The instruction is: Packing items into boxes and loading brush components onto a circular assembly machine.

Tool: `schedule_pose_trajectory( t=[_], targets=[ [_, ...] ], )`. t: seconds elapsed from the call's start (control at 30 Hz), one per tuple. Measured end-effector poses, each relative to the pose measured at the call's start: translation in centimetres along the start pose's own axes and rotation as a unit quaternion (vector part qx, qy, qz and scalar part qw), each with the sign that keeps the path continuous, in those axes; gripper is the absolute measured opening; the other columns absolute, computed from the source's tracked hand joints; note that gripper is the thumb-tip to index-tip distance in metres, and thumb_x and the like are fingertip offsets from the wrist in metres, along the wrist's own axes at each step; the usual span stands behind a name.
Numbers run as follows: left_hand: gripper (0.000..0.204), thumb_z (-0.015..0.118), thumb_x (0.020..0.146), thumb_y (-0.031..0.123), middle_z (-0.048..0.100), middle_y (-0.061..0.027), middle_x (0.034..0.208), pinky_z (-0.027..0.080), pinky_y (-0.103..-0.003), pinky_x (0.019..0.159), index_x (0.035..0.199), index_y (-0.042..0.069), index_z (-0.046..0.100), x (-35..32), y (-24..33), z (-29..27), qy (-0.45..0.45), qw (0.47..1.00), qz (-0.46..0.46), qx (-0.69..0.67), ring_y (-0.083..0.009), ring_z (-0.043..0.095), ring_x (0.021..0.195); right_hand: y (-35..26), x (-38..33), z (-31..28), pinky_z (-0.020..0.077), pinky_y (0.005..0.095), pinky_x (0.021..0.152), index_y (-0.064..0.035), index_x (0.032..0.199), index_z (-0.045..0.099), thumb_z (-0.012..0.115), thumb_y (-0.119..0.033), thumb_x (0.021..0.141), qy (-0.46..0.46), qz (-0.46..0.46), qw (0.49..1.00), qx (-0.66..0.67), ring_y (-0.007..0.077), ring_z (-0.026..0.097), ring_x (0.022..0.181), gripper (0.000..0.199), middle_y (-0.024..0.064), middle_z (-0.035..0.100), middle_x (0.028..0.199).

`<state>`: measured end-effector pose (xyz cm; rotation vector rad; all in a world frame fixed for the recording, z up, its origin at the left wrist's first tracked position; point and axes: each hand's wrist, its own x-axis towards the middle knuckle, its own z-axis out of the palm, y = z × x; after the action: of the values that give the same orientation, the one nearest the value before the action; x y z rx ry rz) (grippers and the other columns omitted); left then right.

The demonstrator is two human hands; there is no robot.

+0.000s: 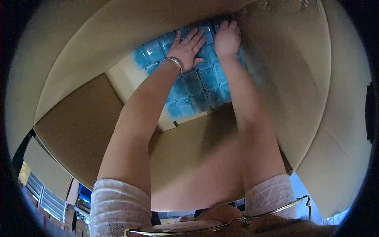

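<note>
Both my arms reach down into a large cardboard box (185, 150). On its bottom, several clear plastic containers with a blue tint (191, 85) stand packed side by side in rows. My left hand (185, 49), a silver bangle at its wrist, lies with fingers spread across the tops of the containers. To its right, my right hand (228, 39) rests at the far end of the rows, by the box wall. Its fingers are bent down over the edge of a container, and their tips are partly hidden, so I cannot tell whether it grips one.
Tall cardboard walls (284, 79) surround my arms, with a folded flap (79, 126) at the left. Bare box bottom (124, 77) shows left of the containers. Outside, at the lower left, are grey slatted panels (53, 205) and a blue object (84, 193).
</note>
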<state>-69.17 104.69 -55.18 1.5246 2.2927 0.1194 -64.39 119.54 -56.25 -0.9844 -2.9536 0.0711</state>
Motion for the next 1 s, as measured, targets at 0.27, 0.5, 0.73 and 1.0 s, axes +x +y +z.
schedule_pose_trajectory(
  t=[0.27,0.5,0.73,1.0],
  targets=[
    [0.071,0.050,0.075,0.047,0.016,-0.0046,0.139,0.014,-0.052,0.101,0.131,0.013,0.024,0.3,0.2,0.0,0.011,1.000,0.015,-0.008,-0.0225,0.014,0.129,0.5,0.2,-1.4,0.0415,0.0435,0.077,-0.0025,0.104,0.045,0.056,-0.008,0.066,0.039,-0.048,0.997,0.052,0.0376,0.044,0.092,0.039,0.0197,0.044,0.101],
    [0.069,0.052,0.076,0.038,0.015,-0.0043,0.140,0.016,-0.048,0.102,0.132,0.011,0.022,0.6,0.8,-2.9,-0.065,0.997,-0.022,-0.037,-0.0207,0.015,0.128,1.1,-2.0,-10.2,0.0386,0.0395,0.082,-0.0022,0.106,0.046,0.062,-0.006,0.059,0.165,-0.112,0.955,0.217,0.0331,0.043,0.097,0.051,0.0159,0.042,0.104],
    [0.088,0.067,0.057,0.015,0.018,-0.0217,0.135,0.020,-0.039,0.102,0.131,0.003,0.019,-6.9,5.0,-16.0,0.152,0.911,0.003,-0.383,-0.0342,0.017,0.126,2.0,-9.2,-24.6,0.0367,0.0324,0.087,-0.0014,0.111,0.045,0.061,-0.003,0.062,-0.029,-0.018,0.879,0.476,0.0237,0.044,0.102,0.052,0.0105,0.040,0.107],
    [0.092,0.074,0.058,0.014,0.031,-0.0186,0.129,0.025,-0.037,0.100,0.132,0.006,0.019,-21.4,6.9,-35.2,-0.073,0.885,0.163,-0.430,-0.0316,0.030,0.121,-2.3,-14.1,-40.7,0.0348,0.0339,0.092,0.0003,0.116,0.042,0.063,-0.005,0.068,-0.310,-0.073,0.475,0.821,0.0213,0.041,0.109,0.053,0.0101,0.039,0.115]
  ],
)
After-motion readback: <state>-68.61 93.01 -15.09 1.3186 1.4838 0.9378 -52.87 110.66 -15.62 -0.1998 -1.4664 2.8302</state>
